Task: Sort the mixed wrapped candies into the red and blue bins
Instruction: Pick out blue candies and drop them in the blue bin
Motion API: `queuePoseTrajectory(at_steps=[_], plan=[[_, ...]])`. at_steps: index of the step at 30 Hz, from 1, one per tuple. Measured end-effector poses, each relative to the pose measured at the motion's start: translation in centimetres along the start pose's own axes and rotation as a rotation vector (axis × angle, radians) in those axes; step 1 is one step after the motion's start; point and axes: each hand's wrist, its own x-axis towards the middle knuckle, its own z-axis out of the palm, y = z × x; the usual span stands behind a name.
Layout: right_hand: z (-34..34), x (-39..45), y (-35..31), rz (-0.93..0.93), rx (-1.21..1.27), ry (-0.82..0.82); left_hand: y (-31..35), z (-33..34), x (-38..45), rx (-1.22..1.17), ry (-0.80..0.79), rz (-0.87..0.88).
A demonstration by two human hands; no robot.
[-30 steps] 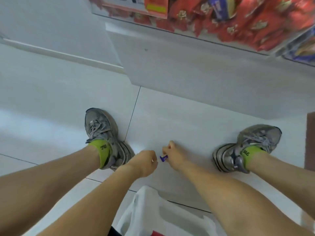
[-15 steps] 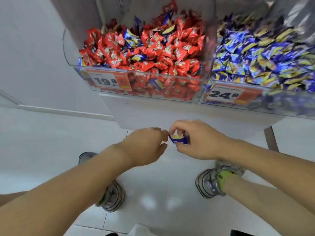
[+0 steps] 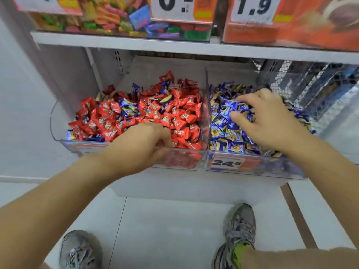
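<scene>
2 bins sit under the hands: left hand point(image 3: 143, 141) digs, fingers curled, into the red bin point(image 3: 58, 136), its catch hidden; right hand point(image 3: 264, 121) hovers released over the blue bin point(image 3: 258, 171). Best pinch only blue strays point(image 3: 127, 105) just beyond the left grip.

Two bins side by side under a shelf point(image 3: 174, 46): left bin point(image 3: 58, 131), right bin point(image 3: 291, 171). Left hand point(image 3: 143, 144) over left bin, right hand point(image 3: 272, 121) over right.
</scene>
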Motion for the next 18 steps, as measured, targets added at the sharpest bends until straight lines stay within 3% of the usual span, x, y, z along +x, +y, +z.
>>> queuePoseTrajectory(at_steps=[2,4,6,8,11,13,18], plan=[[0.1,0.9,-1.5,-0.051,0.067,0.140,-0.4,-1.0,0.5,-0.134,0.026,-0.043],[0.6,1.9,-4.7,-0.207,0.175,0.259,-1.2,-2.0,1.0,-0.170,0.228,-0.110],[1.8,2.9,-7.8,-0.362,0.245,0.206,-3.0,-2.7,1.6,-0.057,0.358,-0.178],[3.8,4.4,-10.3,-0.446,0.258,0.051,-5.3,-2.5,1.9,0.117,0.283,-0.263],[5.7,7.6,-12.9,-0.454,0.275,-0.078,-7.7,-1.7,1.8,0.294,0.045,-0.348],[6.5,10.0,-14.6,-0.435,0.264,-0.132,-8.5,-1.9,1.8,0.236,-0.043,-0.398],[8.9,13.6,-17.7,-0.420,0.135,-0.382,-11.2,-3.2,2.0,0.009,0.026,-0.360]])
